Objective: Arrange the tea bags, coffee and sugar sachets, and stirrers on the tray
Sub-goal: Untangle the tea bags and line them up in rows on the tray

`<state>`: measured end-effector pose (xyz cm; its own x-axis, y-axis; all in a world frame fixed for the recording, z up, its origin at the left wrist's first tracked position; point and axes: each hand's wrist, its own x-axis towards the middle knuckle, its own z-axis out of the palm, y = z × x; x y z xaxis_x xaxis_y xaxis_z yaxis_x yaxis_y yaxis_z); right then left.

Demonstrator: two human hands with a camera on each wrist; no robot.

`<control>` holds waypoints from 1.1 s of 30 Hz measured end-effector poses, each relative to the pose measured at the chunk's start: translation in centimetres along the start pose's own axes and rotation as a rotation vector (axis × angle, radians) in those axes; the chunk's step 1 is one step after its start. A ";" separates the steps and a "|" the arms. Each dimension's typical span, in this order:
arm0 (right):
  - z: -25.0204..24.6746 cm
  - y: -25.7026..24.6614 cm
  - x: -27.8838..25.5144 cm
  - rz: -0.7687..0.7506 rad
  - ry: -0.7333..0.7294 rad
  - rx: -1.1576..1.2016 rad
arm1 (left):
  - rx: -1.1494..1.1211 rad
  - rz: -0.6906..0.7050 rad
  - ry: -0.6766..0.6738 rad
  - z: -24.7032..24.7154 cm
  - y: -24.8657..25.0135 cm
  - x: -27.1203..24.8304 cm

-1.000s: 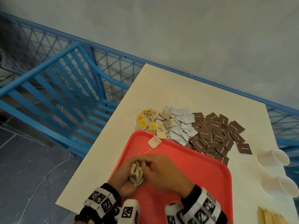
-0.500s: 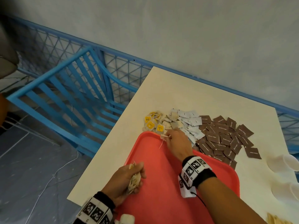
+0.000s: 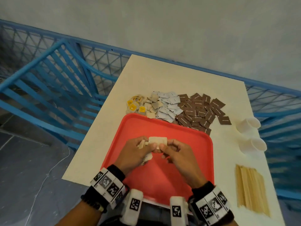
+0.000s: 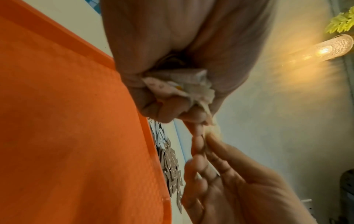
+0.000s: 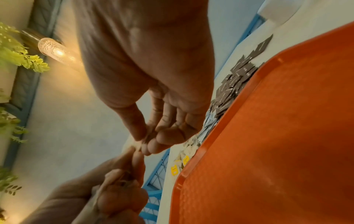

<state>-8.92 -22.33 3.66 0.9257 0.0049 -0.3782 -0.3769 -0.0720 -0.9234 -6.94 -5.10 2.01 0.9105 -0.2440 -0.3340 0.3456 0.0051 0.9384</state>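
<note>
Both hands meet above the red tray (image 3: 192, 160). My left hand (image 3: 138, 152) grips a bunch of beige tea bags (image 4: 184, 87), their edges sticking out of the fist (image 3: 143, 144). My right hand (image 3: 172, 152) pinches one tea bag (image 3: 158, 141) by its lower edge, right against the left thumb. Beyond the tray's far rim lie the loose tea bags with yellow tags (image 3: 143, 106), the white sugar sachets (image 3: 167, 105) and the brown coffee sachets (image 3: 200, 111). Wooden stirrers (image 3: 250, 188) lie on the table to the right.
Two white paper cups (image 3: 250, 134) lie on their sides at the table's right edge. The cream table (image 3: 162, 75) has bare surface behind the piles. A blue metal railing (image 3: 48, 82) runs along the left and far sides. The floor drops off left.
My right hand, which reached to the tea bag pile at the tray's far rim, has come back with one tea bag and joined the left hand over the tray.
</note>
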 end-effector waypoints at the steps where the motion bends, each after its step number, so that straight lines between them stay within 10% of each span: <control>1: -0.5 0.4 -0.6 -0.002 0.019 0.000 | 0.027 -0.011 -0.009 -0.1 0.1 -0.3; 5: -3.2 0.6 -2.5 -0.104 0.110 -0.091 | 0.248 -0.009 -0.159 -0.9 1.4 -1.3; 10: -2.8 0.4 -4.2 -0.406 -0.139 -0.602 | 0.817 0.187 -0.386 -0.4 3.4 -2.3; 19: -2.7 3.4 -5.8 -0.221 -0.066 -0.283 | 0.448 0.130 -0.158 1.1 0.4 -3.9; 23: -2.2 3.7 -6.1 -0.277 0.260 -0.394 | 0.261 0.120 0.078 1.9 -0.7 -4.4; 29: 0.2 3.1 -6.1 -0.552 0.290 -0.738 | -0.055 0.007 0.004 4.3 -0.9 -5.3; 33: -0.2 1.7 -6.5 -0.536 0.271 -0.536 | -0.046 0.039 0.051 3.2 -0.4 -4.9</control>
<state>-15.60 -22.66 4.57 0.9777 -0.0631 0.2002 0.1237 -0.5974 -0.7924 -12.32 -7.03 3.56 0.9335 -0.1933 -0.3021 0.3184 0.0586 0.9462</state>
